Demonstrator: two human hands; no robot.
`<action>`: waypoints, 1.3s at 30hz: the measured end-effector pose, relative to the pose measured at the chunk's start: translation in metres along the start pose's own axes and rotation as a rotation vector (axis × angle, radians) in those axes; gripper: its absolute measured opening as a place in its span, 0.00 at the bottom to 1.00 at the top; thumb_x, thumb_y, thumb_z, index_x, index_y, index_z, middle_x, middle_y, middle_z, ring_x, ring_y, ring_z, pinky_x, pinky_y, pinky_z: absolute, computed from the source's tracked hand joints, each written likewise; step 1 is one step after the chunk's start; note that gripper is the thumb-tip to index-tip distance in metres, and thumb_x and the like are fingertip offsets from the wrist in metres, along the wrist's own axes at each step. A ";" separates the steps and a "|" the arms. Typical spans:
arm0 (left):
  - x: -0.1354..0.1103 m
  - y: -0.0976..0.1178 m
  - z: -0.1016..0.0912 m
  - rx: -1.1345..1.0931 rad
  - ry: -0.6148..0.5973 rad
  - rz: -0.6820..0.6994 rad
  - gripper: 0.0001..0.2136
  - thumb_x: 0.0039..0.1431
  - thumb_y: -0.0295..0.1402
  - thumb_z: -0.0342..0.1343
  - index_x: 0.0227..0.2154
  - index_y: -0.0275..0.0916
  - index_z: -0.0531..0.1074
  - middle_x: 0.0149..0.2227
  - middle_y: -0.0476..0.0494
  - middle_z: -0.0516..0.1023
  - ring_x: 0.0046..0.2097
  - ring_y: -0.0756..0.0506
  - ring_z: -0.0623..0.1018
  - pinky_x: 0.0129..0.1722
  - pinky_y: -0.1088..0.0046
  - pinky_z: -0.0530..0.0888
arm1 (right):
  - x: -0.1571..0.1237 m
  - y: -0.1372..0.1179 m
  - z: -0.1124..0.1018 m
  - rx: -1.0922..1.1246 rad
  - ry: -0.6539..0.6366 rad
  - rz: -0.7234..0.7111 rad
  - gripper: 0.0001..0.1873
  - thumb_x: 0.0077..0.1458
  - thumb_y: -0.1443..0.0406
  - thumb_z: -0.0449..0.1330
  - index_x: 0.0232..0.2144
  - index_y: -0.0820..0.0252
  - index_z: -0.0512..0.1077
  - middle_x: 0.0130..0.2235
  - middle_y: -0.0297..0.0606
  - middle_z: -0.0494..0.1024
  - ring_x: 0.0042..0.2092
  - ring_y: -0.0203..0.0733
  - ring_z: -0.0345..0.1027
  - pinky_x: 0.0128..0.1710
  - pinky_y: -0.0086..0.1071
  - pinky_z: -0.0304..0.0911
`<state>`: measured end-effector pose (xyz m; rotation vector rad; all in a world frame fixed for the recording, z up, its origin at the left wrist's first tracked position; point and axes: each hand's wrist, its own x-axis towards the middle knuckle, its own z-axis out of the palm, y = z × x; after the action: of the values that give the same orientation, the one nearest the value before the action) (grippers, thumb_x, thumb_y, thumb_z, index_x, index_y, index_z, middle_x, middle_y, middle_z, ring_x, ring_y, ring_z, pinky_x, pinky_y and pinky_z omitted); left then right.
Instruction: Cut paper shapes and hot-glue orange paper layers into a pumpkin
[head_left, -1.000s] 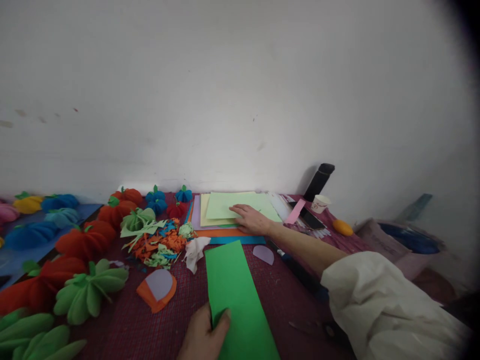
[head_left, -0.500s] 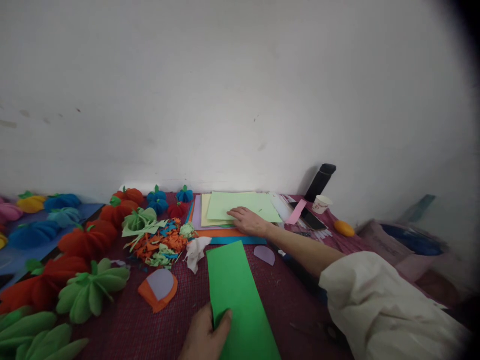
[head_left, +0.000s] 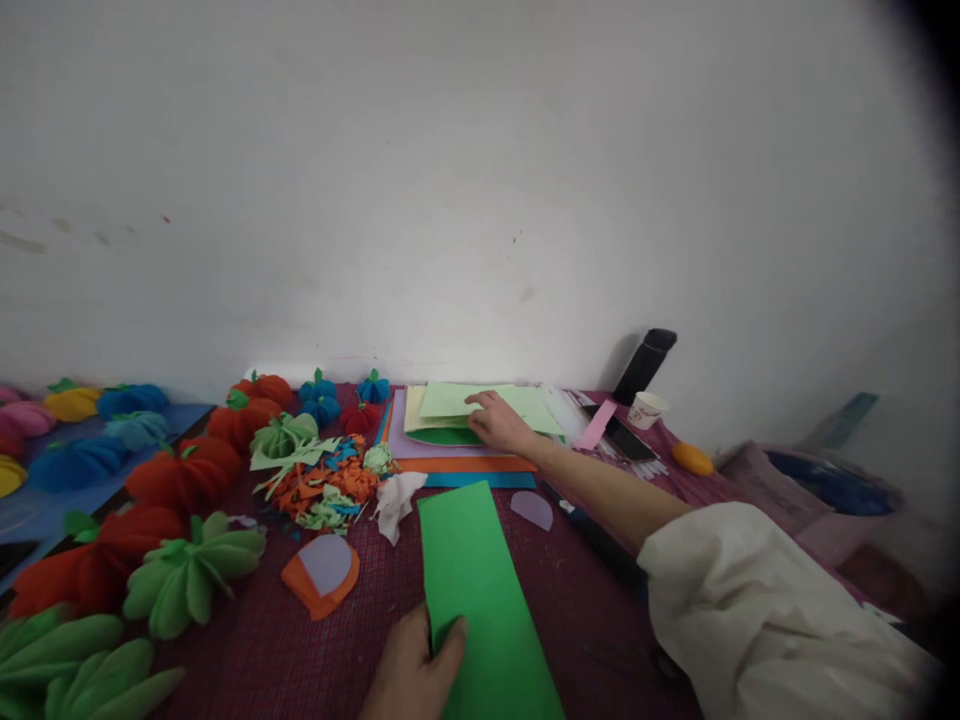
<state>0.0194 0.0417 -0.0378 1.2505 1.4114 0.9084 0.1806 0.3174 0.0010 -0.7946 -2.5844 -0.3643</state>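
Note:
A long green paper strip [head_left: 476,590] lies on the dark red tablecloth [head_left: 570,600] in front of me. My left hand [head_left: 412,672] pinches its near left edge, thumb on top. My right hand [head_left: 501,422] reaches far forward to a stack of coloured paper sheets [head_left: 465,450] by the wall. Its fingers lift the pale green top sheets [head_left: 457,400], and a darker green sheet [head_left: 442,436] shows underneath. My white sleeve [head_left: 757,610] fills the lower right.
Paper pumpkins in red, green and blue [head_left: 187,580] line the left side. A heap of paper scraps [head_left: 322,485] and a crumpled tissue [head_left: 394,500] lie left of the stack. An orange and lilac half-round [head_left: 321,572], a phone [head_left: 622,435], a paper cup [head_left: 646,408] and a black bottle [head_left: 645,365] stand around.
My right hand moved slightly back and raised the top pale green sheets, uncovering a darker green sheet. My left hand kept its hold on the green strip.

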 end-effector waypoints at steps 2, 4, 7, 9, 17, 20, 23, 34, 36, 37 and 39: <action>0.000 0.000 0.001 -0.011 0.003 -0.001 0.16 0.50 0.41 0.50 0.31 0.32 0.75 0.30 0.39 0.79 0.34 0.42 0.76 0.34 0.71 0.71 | 0.006 0.005 -0.005 0.028 0.016 0.035 0.09 0.54 0.67 0.56 0.28 0.62 0.76 0.49 0.45 0.69 0.50 0.47 0.58 0.50 0.43 0.57; 0.000 0.000 0.001 -0.017 -0.001 0.001 0.16 0.50 0.40 0.50 0.32 0.32 0.75 0.31 0.39 0.79 0.34 0.42 0.76 0.35 0.71 0.71 | 0.011 0.009 -0.008 0.051 0.023 0.068 0.09 0.53 0.67 0.56 0.28 0.61 0.76 0.48 0.45 0.70 0.50 0.47 0.58 0.50 0.43 0.57; 0.000 0.000 0.002 -0.028 0.002 -0.010 0.16 0.51 0.40 0.50 0.32 0.31 0.74 0.31 0.39 0.79 0.34 0.42 0.76 0.34 0.71 0.71 | 0.017 0.014 -0.010 0.076 0.016 0.114 0.08 0.53 0.67 0.57 0.27 0.60 0.77 0.48 0.44 0.71 0.49 0.46 0.59 0.50 0.41 0.57; 0.000 0.000 0.002 -0.042 -0.004 -0.015 0.17 0.51 0.40 0.50 0.33 0.31 0.74 0.30 0.40 0.78 0.35 0.42 0.76 0.34 0.72 0.72 | 0.020 0.018 -0.010 0.085 0.006 0.147 0.08 0.52 0.67 0.58 0.27 0.60 0.77 0.48 0.44 0.71 0.49 0.46 0.60 0.50 0.40 0.58; 0.000 -0.001 0.000 -0.063 -0.057 0.012 0.17 0.52 0.40 0.50 0.35 0.30 0.74 0.33 0.38 0.79 0.36 0.41 0.77 0.35 0.70 0.72 | 0.037 0.029 -0.016 0.068 -0.113 0.225 0.07 0.51 0.66 0.59 0.28 0.59 0.78 0.47 0.40 0.75 0.46 0.42 0.67 0.48 0.33 0.59; 0.001 -0.003 0.000 -0.063 -0.063 0.010 0.17 0.53 0.39 0.49 0.36 0.30 0.74 0.33 0.38 0.79 0.36 0.41 0.77 0.35 0.70 0.72 | 0.042 0.031 -0.020 0.031 -0.166 0.223 0.08 0.53 0.66 0.57 0.30 0.58 0.78 0.45 0.37 0.76 0.44 0.38 0.69 0.46 0.28 0.59; 0.002 -0.005 0.000 -0.062 -0.073 0.005 0.17 0.53 0.39 0.49 0.37 0.29 0.74 0.33 0.38 0.79 0.36 0.40 0.77 0.35 0.70 0.72 | 0.045 0.031 -0.023 -0.045 -0.204 0.238 0.10 0.56 0.66 0.53 0.34 0.59 0.76 0.42 0.37 0.77 0.42 0.38 0.70 0.41 0.27 0.59; 0.001 -0.003 0.001 -0.095 -0.065 0.002 0.17 0.52 0.39 0.50 0.36 0.29 0.74 0.31 0.39 0.78 0.36 0.41 0.76 0.35 0.71 0.72 | 0.031 0.003 -0.014 -0.306 -0.356 0.018 0.12 0.59 0.71 0.46 0.38 0.67 0.68 0.38 0.49 0.74 0.41 0.46 0.65 0.38 0.35 0.56; 0.001 -0.005 0.001 -0.109 -0.070 0.012 0.18 0.53 0.39 0.50 0.37 0.29 0.74 0.31 0.39 0.78 0.35 0.42 0.76 0.34 0.71 0.71 | 0.022 -0.006 -0.009 -0.315 -0.381 -0.051 0.11 0.60 0.69 0.46 0.39 0.65 0.68 0.38 0.48 0.73 0.42 0.46 0.64 0.39 0.36 0.56; 0.001 -0.005 0.001 -0.109 -0.069 0.018 0.17 0.53 0.39 0.50 0.37 0.30 0.74 0.32 0.39 0.78 0.35 0.42 0.76 0.34 0.71 0.71 | 0.018 -0.010 -0.006 -0.319 -0.389 -0.077 0.11 0.60 0.69 0.46 0.39 0.65 0.68 0.38 0.47 0.73 0.42 0.46 0.63 0.39 0.36 0.56; 0.000 -0.005 0.002 -0.096 -0.056 0.025 0.17 0.53 0.39 0.49 0.37 0.30 0.74 0.32 0.39 0.79 0.35 0.42 0.76 0.34 0.71 0.71 | 0.010 -0.017 -0.001 -0.323 -0.402 -0.112 0.11 0.61 0.68 0.46 0.39 0.64 0.67 0.38 0.46 0.73 0.42 0.45 0.62 0.40 0.36 0.56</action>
<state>0.0196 0.0410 -0.0434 1.2142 1.2958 0.9399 0.1631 0.3079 0.0044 -0.9108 -2.9982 -0.7381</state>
